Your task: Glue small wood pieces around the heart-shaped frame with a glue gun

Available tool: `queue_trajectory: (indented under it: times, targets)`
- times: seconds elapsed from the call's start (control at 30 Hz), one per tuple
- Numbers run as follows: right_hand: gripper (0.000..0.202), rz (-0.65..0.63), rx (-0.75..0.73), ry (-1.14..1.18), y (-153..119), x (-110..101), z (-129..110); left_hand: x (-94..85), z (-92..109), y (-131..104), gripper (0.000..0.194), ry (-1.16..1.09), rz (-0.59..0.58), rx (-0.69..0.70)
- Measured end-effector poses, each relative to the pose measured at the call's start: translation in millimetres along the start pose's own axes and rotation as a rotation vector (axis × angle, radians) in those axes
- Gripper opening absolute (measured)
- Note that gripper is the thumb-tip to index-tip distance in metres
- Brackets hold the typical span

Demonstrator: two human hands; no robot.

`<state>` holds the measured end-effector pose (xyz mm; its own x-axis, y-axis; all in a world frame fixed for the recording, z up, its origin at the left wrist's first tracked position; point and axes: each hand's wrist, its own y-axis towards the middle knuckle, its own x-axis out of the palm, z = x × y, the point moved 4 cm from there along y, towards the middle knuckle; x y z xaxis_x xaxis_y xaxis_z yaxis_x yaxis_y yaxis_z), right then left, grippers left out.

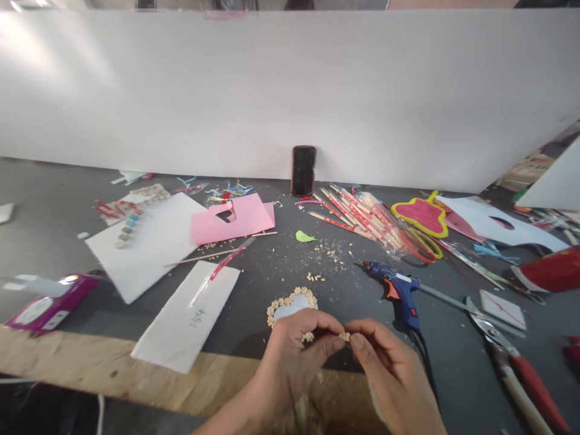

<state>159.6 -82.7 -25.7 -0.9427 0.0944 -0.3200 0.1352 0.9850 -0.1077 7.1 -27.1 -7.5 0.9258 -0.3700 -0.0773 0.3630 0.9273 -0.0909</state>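
Observation:
My left hand point(296, 345) and my right hand point(389, 365) meet fingertip to fingertip near the front edge of the table. Pinched between them is a small beige flower-shaped cluster point(345, 336). A similar beige cluster point(308, 336) shows within the curl of my left hand; whether it is held or lies behind cannot be made out. Just beyond that hand lies a pale heart-shaped piece point(292, 305), its rim lined with small beige clusters and its lower part hidden by my hand. A few loose beige bits point(316, 277) lie past it.
A blue glue gun point(401, 290) and red-handled snips point(502, 356) lie to the right. Paper-wrapped sticks point(357, 211) and a yellow-edged pink shape point(421, 216) lie farther back. A phone point(303, 171) leans on the white panel point(226, 90). White sheets point(190, 320) and pink paper point(244, 220) are left.

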Motion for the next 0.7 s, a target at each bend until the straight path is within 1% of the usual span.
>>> queue_trajectory:
  times: [0.1, 0.27, 0.33, 0.4, 0.57, 0.7]
  targets:
    - [0.03, -0.015, 0.006, 0.019, -0.1, 0.0, -1.8, -1.3, 3.3, -1.2, 0.007, 0.115, 0.042, 0.114]
    - [0.032, -0.031, 0.05, 0.073, 1.3, 1.5, -4.0, -2.0, 13.2, -4.3, 0.016, 0.291, 0.115, 0.445]
    - [0.033, -0.03, 0.049, 0.113, 2.5, 2.6, -6.5, -0.9, 16.2, -6.0, 0.017, 0.327, 0.124, 0.547]
    - [0.034, -0.035, 0.051, 0.139, 3.8, 4.0, -9.1, -0.1, 18.1, -6.9, 0.016, 0.347, 0.13, 0.597]
    - [0.034, -0.029, 0.069, 0.153, 6.2, 5.6, -12.9, 1.6, 22.5, -7.4, 0.013, 0.387, 0.132, 0.657]
    - [0.036, -0.027, 0.076, 0.14, 5.0, 5.4, -12.8, 2.0, 23.1, -6.8, 0.013, 0.404, 0.125, 0.669]
